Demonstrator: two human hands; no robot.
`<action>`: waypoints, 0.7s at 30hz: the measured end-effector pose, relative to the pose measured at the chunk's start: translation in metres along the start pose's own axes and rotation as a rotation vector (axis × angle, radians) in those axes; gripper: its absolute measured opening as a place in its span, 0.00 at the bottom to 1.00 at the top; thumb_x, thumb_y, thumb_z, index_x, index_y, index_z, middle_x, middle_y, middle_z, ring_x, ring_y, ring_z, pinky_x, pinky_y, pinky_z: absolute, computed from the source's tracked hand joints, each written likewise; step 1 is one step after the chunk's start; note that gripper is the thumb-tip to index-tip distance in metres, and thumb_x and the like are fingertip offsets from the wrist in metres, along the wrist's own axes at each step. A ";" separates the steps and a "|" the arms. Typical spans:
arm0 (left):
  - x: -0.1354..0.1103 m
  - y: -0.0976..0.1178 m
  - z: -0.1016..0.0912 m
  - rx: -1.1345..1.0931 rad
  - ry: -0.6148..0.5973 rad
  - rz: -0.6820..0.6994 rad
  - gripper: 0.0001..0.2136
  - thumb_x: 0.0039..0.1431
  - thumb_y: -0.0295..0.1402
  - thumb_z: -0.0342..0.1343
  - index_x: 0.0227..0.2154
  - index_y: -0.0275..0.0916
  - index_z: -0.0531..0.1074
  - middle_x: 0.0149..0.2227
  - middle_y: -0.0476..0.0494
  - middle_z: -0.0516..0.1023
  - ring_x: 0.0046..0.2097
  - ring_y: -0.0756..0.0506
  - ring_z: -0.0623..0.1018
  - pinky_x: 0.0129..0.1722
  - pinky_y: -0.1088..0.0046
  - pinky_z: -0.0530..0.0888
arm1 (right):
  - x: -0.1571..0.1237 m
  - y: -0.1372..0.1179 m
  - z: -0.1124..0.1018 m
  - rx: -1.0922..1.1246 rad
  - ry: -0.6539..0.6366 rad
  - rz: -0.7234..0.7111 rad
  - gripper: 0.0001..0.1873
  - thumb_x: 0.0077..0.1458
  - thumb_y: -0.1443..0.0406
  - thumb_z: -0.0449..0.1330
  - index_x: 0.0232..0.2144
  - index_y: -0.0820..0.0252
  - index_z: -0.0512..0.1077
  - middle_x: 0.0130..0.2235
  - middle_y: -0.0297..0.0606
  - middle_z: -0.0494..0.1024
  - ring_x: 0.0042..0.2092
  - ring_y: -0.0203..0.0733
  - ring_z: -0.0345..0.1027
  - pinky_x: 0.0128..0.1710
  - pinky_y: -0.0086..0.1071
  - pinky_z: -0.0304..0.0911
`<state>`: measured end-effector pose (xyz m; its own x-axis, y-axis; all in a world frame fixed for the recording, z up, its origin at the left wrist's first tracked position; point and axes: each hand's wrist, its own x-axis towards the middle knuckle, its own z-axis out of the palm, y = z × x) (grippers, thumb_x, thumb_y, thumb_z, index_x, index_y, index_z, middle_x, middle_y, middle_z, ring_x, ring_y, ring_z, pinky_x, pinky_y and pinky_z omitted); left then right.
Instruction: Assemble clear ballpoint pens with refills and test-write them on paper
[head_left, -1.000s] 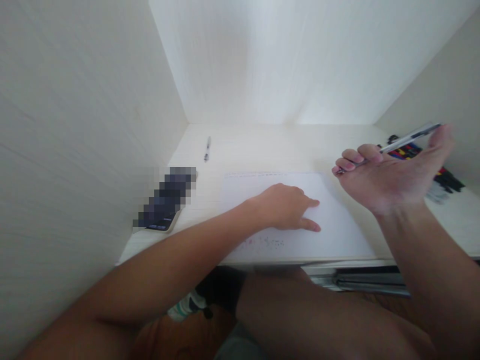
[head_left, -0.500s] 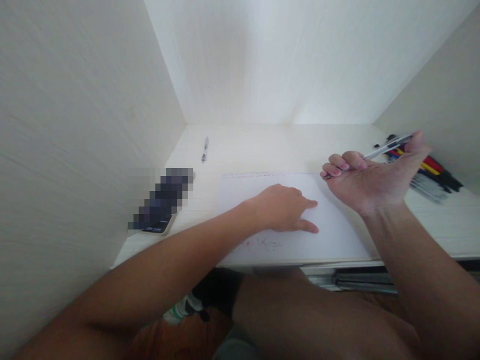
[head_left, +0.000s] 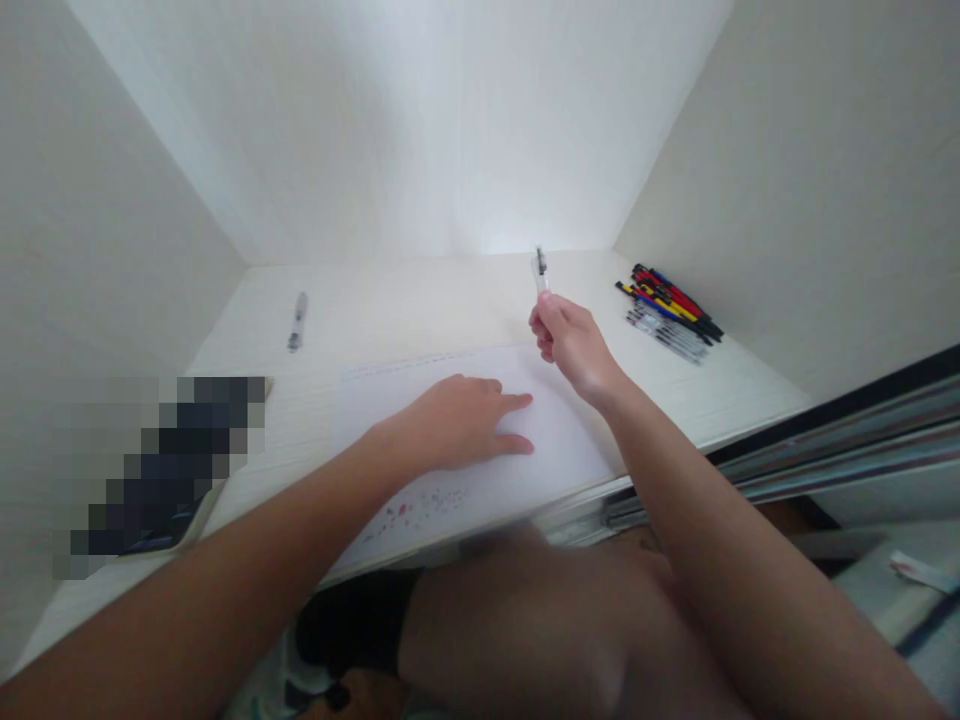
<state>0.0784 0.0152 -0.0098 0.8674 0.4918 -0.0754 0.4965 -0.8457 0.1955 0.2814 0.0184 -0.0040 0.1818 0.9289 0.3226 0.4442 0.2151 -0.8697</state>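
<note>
My left hand [head_left: 469,420] lies on a white sheet of paper [head_left: 574,440], with thumb and index finger stretched apart. Small dark and reddish marks show near the sheet's front edge, and a faint line of marks runs along its far edge. In my right hand [head_left: 568,338], fingers curled, a clear pen [head_left: 541,268] is gripped and points up toward the back wall. That hand is raised near the paper's far right corner. Its lower fingers are partly hidden.
Another clear pen [head_left: 298,322] lies at the back left. A phone [head_left: 180,480], partly pixelated, rests by the left wall. Several pens and markers in red, yellow, blue and black [head_left: 671,305] are bunched at the right. Panels enclose the desk on three sides.
My right hand has turned over and swung left, away from the pen bunch, with the pen now pointing up. My left hand stays on the paper; the view has shifted right.
</note>
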 end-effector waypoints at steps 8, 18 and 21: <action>0.000 -0.003 0.004 0.015 0.010 0.000 0.34 0.69 0.62 0.45 0.69 0.50 0.65 0.56 0.38 0.79 0.55 0.34 0.78 0.56 0.58 0.70 | -0.004 0.049 -0.073 -0.940 0.067 0.030 0.20 0.65 0.68 0.52 0.53 0.68 0.77 0.49 0.59 0.73 0.51 0.57 0.69 0.55 0.46 0.64; -0.001 -0.001 0.000 -0.004 -0.009 0.010 0.33 0.70 0.60 0.46 0.69 0.47 0.65 0.56 0.35 0.79 0.55 0.32 0.78 0.56 0.56 0.71 | -0.032 0.072 -0.140 -1.132 0.294 0.369 0.18 0.64 0.64 0.59 0.52 0.64 0.80 0.50 0.57 0.80 0.49 0.56 0.74 0.49 0.43 0.65; -0.001 -0.001 -0.002 -0.007 -0.014 0.015 0.33 0.70 0.59 0.47 0.69 0.46 0.66 0.55 0.35 0.80 0.55 0.33 0.79 0.55 0.57 0.70 | -0.036 0.070 -0.141 -1.176 0.305 0.466 0.17 0.64 0.61 0.59 0.50 0.62 0.81 0.50 0.56 0.81 0.49 0.58 0.74 0.47 0.44 0.63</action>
<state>0.0774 0.0157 -0.0082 0.8754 0.4757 -0.0862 0.4829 -0.8517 0.2034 0.4297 -0.0422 -0.0243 0.6481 0.7053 0.2872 0.7555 -0.6430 -0.1257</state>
